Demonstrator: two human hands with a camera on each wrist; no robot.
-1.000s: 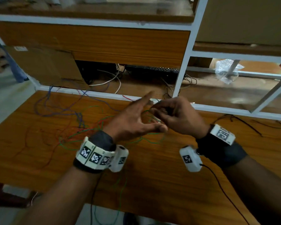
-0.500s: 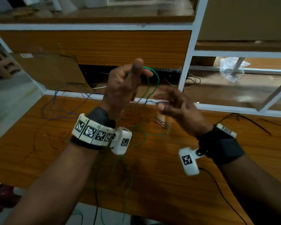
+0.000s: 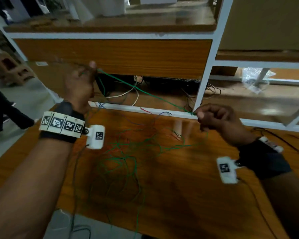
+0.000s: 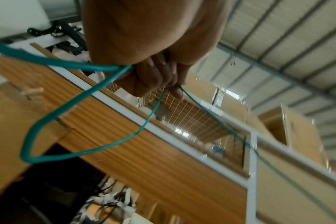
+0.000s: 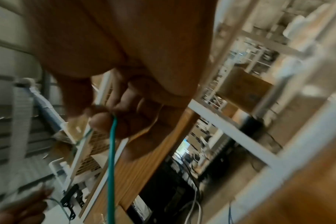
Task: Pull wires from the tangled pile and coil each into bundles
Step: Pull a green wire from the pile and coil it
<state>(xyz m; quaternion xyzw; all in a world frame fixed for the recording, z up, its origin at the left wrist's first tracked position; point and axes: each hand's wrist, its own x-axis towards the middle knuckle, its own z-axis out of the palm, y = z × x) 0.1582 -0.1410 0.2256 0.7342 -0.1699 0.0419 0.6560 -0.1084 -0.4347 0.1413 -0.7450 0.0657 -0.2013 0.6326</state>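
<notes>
A green wire (image 3: 145, 91) runs taut between my two hands above the wooden table (image 3: 188, 195). My left hand (image 3: 81, 81) is raised at the upper left and grips the green wire (image 4: 82, 100) in curled fingers, with loops hanging below it. At the table's far edge my right hand (image 3: 212, 116) pinches the green wire (image 5: 111, 145) between thumb and fingers. The tangled pile (image 3: 128, 152) of green, red and blue wires lies on the table between my arms, with green strands trailing over the near edge.
A white-framed shelf unit (image 3: 205, 69) with a wooden panel stands behind the table. Cables and dark equipment (image 3: 162, 83) lie under it. A plastic bag (image 3: 254, 78) sits at the right. A black wire (image 3: 274, 137) lies on the table's right side.
My hands have moved apart: the left rose up and to the left, the right moved to the right, and the green wire between them has been drawn straight out of the pile.
</notes>
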